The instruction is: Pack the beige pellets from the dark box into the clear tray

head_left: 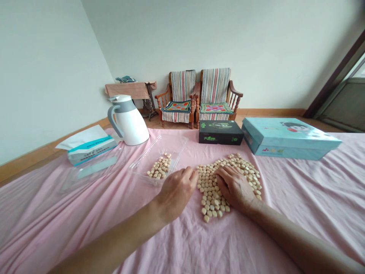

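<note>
Many small pale wooden cubes with rounded edges (209, 185) lie spread in a loose layer on the pink cloth. At the left edge of this pile is my left hand (178, 192), its fingers curled closed; whatever they may hold is hidden behind the knuckles. My right hand (236, 188) lies palm down on the middle of the pile, fingers stretched forward over the cubes, its palm side out of sight. Left of my left hand, a clear plastic tray (139, 163) carries a smaller heap of the same cubes (160, 166).
Beyond the pile stand a black box (221, 133) and a light blue box (291, 139). At the left are a white and grey jug (129, 123), a tissue pack (91, 146) and a clear plastic lid (88, 177). Two wooden chairs (215, 85) stand by the wall.
</note>
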`<state>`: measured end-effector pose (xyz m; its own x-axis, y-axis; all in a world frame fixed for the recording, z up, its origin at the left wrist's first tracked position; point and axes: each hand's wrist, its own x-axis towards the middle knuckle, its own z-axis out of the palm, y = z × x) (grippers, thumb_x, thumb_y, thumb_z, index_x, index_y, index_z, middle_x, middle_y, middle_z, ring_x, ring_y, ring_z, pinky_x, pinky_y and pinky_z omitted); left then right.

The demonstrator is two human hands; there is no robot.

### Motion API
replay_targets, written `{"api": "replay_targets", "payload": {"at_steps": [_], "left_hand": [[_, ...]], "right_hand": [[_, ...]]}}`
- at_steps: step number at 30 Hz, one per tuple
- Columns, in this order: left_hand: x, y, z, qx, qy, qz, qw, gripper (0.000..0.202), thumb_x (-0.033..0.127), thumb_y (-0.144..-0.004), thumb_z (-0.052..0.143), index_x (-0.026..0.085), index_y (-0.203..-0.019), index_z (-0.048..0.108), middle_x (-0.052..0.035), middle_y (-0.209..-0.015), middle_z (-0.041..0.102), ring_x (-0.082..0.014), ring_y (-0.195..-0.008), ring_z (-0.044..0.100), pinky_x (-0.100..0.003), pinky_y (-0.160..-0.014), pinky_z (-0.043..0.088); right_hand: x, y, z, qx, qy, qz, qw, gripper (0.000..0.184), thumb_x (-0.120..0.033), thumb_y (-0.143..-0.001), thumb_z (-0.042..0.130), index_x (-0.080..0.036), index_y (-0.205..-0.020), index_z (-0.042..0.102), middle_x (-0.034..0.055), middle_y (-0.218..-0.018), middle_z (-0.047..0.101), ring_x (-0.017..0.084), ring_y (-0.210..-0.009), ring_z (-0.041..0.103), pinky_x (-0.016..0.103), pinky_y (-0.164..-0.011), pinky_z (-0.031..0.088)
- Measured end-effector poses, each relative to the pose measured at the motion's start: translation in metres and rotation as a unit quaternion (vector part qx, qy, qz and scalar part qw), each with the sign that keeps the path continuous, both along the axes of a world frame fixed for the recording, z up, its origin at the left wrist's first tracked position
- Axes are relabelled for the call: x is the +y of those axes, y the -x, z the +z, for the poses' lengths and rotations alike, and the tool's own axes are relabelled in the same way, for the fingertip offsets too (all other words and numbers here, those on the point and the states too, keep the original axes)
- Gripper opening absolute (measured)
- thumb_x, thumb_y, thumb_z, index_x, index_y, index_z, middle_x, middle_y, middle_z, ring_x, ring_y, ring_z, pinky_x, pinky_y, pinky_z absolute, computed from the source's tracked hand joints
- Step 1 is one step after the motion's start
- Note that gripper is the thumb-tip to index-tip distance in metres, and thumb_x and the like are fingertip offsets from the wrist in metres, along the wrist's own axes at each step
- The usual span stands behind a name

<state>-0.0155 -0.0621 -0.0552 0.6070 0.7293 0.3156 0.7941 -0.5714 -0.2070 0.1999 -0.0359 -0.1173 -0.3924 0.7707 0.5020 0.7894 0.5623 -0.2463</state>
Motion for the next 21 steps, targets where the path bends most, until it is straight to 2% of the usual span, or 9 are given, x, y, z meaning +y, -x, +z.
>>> {"api": "replay_targets", "payload": {"at_steps": [2, 4, 7, 13, 16, 18, 21], "left_hand": [[-0.002, -0.004, -0.007, 0.063, 0.015, 0.038, 0.997, 0.019, 0.002, -0.084, 0.048, 0.014, -0.097, 0.057, -0.0054, -0.089, 0.061, -0.0167, -0.074, 0.061, -0.028, -0.064, 0.050], [-0.003, -0.007, -0.011, 0.089, 0.021, 0.048, 0.995, 0.022, 0.003, -0.084, 0.049, 0.014, -0.101, 0.057, -0.0066, -0.091, 0.061, -0.0187, -0.078, 0.062, -0.030, -0.067, 0.051], [-0.002, -0.010, -0.016, 0.108, 0.047, 0.052, 0.992, 0.024, 0.002, -0.082, 0.050, 0.012, -0.102, 0.057, -0.0086, -0.091, 0.061, -0.0221, -0.083, 0.061, -0.033, -0.070, 0.052], [-0.001, -0.010, -0.028, 0.107, 0.092, 0.043, 0.989, 0.020, 0.001, -0.081, 0.050, 0.011, -0.096, 0.058, -0.0098, -0.091, 0.061, -0.0226, -0.085, 0.059, -0.033, -0.070, 0.051], [-0.003, -0.009, -0.017, 0.075, 0.065, 0.012, 0.995, 0.017, 0.002, -0.083, 0.049, 0.013, -0.093, 0.057, -0.0081, -0.089, 0.061, -0.0219, -0.081, 0.058, -0.034, -0.068, 0.050], [-0.004, -0.004, -0.001, 0.037, 0.018, -0.009, 0.999, 0.015, 0.004, -0.085, 0.049, 0.014, -0.091, 0.057, -0.0069, -0.090, 0.061, -0.0207, -0.081, 0.058, -0.033, -0.071, 0.050], [0.003, 0.011, 0.027, -0.047, -0.099, 0.001, 0.994, 0.016, 0.008, -0.088, 0.046, 0.013, -0.098, 0.058, -0.0077, -0.096, 0.063, -0.0211, -0.088, 0.058, -0.035, -0.078, 0.049]], "right_hand": [[0.000, 0.000, 0.000, -0.001, 0.004, 0.000, 1.000, 0.019, -0.020, -0.092, 0.041, -0.019, -0.086, 0.059, 0.0054, -0.082, 0.060, 0.019, -0.081, 0.053, 0.033, -0.078, 0.038], [0.000, 0.000, 0.001, -0.001, 0.004, 0.002, 1.000, 0.019, -0.020, -0.092, 0.041, -0.019, -0.086, 0.060, 0.0054, -0.082, 0.060, 0.019, -0.081, 0.053, 0.033, -0.077, 0.038], [-0.001, 0.000, 0.001, 0.003, -0.005, 0.004, 1.000, 0.019, -0.019, -0.092, 0.042, -0.020, -0.087, 0.060, 0.0052, -0.081, 0.060, 0.019, -0.080, 0.054, 0.033, -0.076, 0.038], [-0.001, 0.000, 0.000, 0.002, -0.004, 0.005, 1.000, 0.019, -0.020, -0.092, 0.042, -0.019, -0.085, 0.059, 0.0053, -0.082, 0.060, 0.019, -0.080, 0.053, 0.033, -0.076, 0.038], [-0.001, 0.000, -0.001, 0.000, -0.002, 0.003, 1.000, 0.019, -0.020, -0.092, 0.041, -0.019, -0.083, 0.058, 0.0051, -0.081, 0.059, 0.019, -0.080, 0.052, 0.033, -0.077, 0.037], [-0.001, 0.000, -0.001, -0.001, 0.000, 0.002, 1.000, 0.019, -0.020, -0.092, 0.041, -0.019, -0.084, 0.058, 0.0052, -0.081, 0.059, 0.019, -0.080, 0.052, 0.033, -0.078, 0.037], [0.000, 0.000, 0.000, -0.001, 0.001, 0.005, 1.000, 0.020, -0.020, -0.092, 0.041, -0.019, -0.085, 0.059, 0.0055, -0.081, 0.059, 0.019, -0.081, 0.052, 0.033, -0.078, 0.037]]}}
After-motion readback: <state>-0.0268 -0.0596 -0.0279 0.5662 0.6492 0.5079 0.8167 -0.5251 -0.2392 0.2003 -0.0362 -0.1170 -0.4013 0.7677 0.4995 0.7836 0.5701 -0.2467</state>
